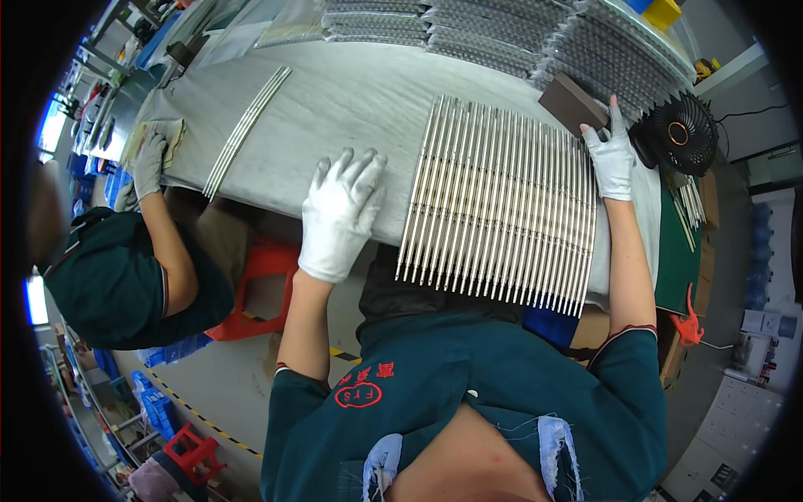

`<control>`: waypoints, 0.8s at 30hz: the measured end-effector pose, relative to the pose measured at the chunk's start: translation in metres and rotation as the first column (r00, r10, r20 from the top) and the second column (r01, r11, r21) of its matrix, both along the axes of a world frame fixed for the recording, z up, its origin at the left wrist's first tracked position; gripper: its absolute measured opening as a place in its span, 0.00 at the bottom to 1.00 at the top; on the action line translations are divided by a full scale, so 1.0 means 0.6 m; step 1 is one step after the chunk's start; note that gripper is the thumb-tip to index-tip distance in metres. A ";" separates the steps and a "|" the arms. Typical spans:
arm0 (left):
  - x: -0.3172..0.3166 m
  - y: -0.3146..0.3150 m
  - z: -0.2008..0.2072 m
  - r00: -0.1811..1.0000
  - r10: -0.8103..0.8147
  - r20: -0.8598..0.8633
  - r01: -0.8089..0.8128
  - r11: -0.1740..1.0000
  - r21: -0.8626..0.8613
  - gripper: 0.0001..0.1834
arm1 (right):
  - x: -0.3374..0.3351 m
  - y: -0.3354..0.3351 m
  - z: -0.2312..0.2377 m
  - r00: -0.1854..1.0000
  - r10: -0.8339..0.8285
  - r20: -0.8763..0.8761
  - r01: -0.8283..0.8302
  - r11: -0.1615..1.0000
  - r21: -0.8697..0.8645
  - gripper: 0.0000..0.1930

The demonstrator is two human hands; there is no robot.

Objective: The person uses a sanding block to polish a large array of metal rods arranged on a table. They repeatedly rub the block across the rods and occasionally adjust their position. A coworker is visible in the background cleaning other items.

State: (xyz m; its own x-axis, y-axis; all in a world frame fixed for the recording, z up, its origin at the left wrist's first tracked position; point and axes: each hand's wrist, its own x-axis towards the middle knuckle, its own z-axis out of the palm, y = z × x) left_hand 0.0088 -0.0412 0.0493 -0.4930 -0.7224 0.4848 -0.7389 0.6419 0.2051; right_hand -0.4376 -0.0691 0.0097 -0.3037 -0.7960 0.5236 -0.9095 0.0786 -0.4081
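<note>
A wide row of several long shiny metal rods (502, 201) lies side by side on the grey table cover (351, 100). My left hand (339, 209), in a white glove, rests flat with fingers spread on the cover just left of the rods. My right hand (609, 155), also gloved white, lies at the far right end of the row, its fingers touching a brown rectangular block (570, 103) that sits at the rods' top right corner.
A co-worker in a dark green top sits at the left, a gloved hand (149, 163) on a cloth. A small bundle of rods (247, 125) lies diagonally near them. Stacked trays of rods (519, 38) line the back. A black fan (679, 134) stands at right, a red stool (259, 289) below.
</note>
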 end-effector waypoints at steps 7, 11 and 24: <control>-0.064 -0.068 -0.019 0.997 0.040 0.065 -0.039 0.999 -0.019 0.21 | 0.006 0.010 -0.004 0.999 0.052 0.007 -0.051 0.994 -0.095 0.42; -0.063 -0.074 -0.042 0.994 0.002 0.110 -0.013 0.995 0.102 0.19 | 0.015 0.014 0.016 0.983 0.012 0.181 -0.031 0.994 0.102 0.42; -0.066 -0.072 -0.038 0.997 0.000 0.083 -0.009 0.994 0.105 0.19 | 0.002 -0.001 0.001 1.000 0.006 -0.014 -0.005 0.999 0.050 0.36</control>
